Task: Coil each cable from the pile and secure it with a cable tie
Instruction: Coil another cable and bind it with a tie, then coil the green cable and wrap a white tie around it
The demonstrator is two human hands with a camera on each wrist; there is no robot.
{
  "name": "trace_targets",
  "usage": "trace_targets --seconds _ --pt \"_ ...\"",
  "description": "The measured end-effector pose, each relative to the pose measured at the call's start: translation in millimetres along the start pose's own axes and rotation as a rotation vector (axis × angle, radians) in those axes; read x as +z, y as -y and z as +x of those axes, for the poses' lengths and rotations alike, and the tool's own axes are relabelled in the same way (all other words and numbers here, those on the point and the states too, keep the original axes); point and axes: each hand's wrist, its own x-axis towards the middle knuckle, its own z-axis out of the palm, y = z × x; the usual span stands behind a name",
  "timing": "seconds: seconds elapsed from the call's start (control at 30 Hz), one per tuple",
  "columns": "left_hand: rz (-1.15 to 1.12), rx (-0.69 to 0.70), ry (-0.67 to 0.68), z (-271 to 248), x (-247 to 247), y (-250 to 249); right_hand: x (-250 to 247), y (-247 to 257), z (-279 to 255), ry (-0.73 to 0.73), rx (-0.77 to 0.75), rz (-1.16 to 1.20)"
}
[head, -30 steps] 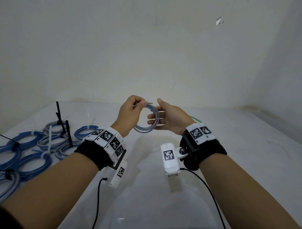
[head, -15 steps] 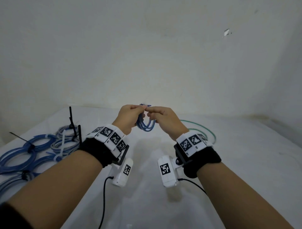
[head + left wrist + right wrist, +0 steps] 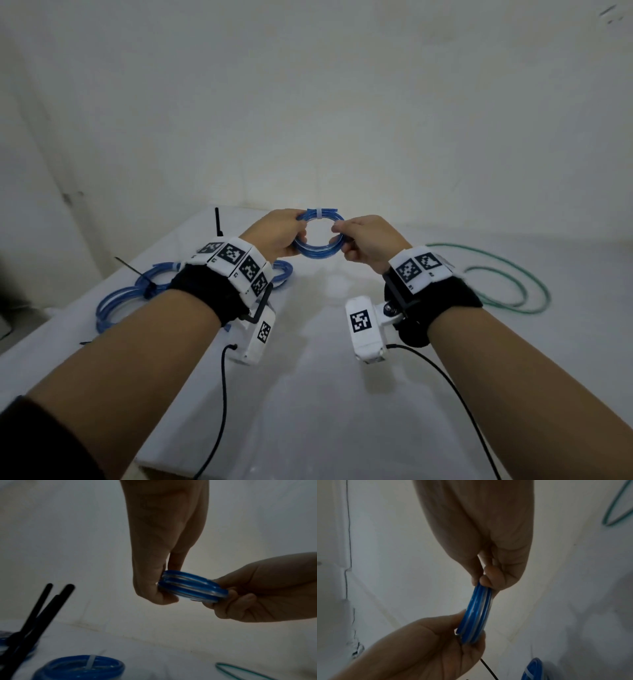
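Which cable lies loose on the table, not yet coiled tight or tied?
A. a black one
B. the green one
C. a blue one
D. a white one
B: the green cable sprawls in wide open loops on the table, to the right of the right hand, with no tie visible on it.

Head view is evenly, softly lit with wide-angle bending; both wrist views are dim, grainy, slightly blurred.

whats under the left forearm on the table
Tied blue coils lie on the table beneath the left forearm, with black cable tie tails sticking out. The forearm and wristband cover part of the pile, so its full count is hidden.
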Motion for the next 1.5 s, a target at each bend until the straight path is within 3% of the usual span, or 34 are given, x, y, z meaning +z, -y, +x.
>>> trace_targets --seconds 0.13,0.23,0.43,0.57,0.77,0.83,0.93,1.13,1.23,1.37,1.5 --pt "0.231 0.007 -0.114 9.7 -21.3 10.5 28.0 -3.5 12.0 0.060 0.084 0.000" --pt "0.251 -0.034 -0.106 12.7 -31.3 17.1 36.3 -12.3 23.3 0.060 0.151 -0.042" --pt "0.268 -0.039 -0.174 12.3 -37.2 16.1 31.7 -41.4 36.3 0.071 0.472 -0.266" --pt "0.211 -0.016 -0.177 8.5 -27.5 11.9 34.2 -54.3 35.4 0.074 0.460 -0.453" --pt "0.205 0.015 -0.124 3.5 -6.2 8.1 29.5 -61.6 30.8 0.129 0.380 -0.543" --pt "0.203 0.026 -0.094 3.5 7.4 6.6 14.5 -58.5 26.3 0.145 0.390 -0.451" --pt "0.216 0.046 -0.032 6.9 35.6 2.5 -25.3 -49.6 16.7 0.032 0.436 -0.423" --pt "0.254 0.101 0.133 16.8 113.9 -12.2 -155.3 -54.2 -1.7 -0.164 0.346 -0.821" --pt "0.293 0.122 0.205 24.6 155.3 -17.2 -212.7 -67.3 -8.3 -0.226 0.376 -1.113" --pt "0.347 0.170 0.282 30.7 198.6 -20.1 -243.5 -75.8 -15.9 -0.173 0.429 -1.244" --pt "0.421 0.212 0.353 35.5 229.1 -21.0 -252.7 -79.1 -17.0 -0.130 0.387 -1.198"
